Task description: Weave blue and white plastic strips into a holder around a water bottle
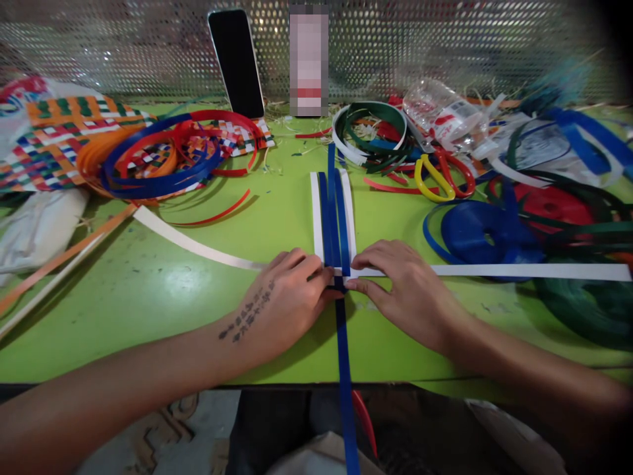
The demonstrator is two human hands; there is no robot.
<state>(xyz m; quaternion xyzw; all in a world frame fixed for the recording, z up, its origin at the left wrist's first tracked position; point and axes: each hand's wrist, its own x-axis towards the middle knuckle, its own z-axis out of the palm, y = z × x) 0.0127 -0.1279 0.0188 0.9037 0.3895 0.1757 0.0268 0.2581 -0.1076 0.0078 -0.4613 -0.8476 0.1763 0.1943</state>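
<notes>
Blue and white flat strips cross between my hands at the middle of the table. Several blue strips (328, 211) and white strips (316, 204) stretch away from me, and one blue strip (345, 349) hangs over the near edge. A long white strip (519, 271) runs sideways under both hands. My left hand (291, 287) is closed, its thumb and fingers pinching the crossing's left side. My right hand (405, 287) pinches the right side with thumb and forefinger. The fingertips hide part of the crossing.
Coiled strips (161, 158) lie on a woven piece (54, 145) at left. Scissors with red and yellow handles (435, 181), a blue roll (475, 231), a green roll (583, 303) and a plastic bottle (450, 119) are at right. A phone (237, 63) leans against the perforated metal panel (386, 46).
</notes>
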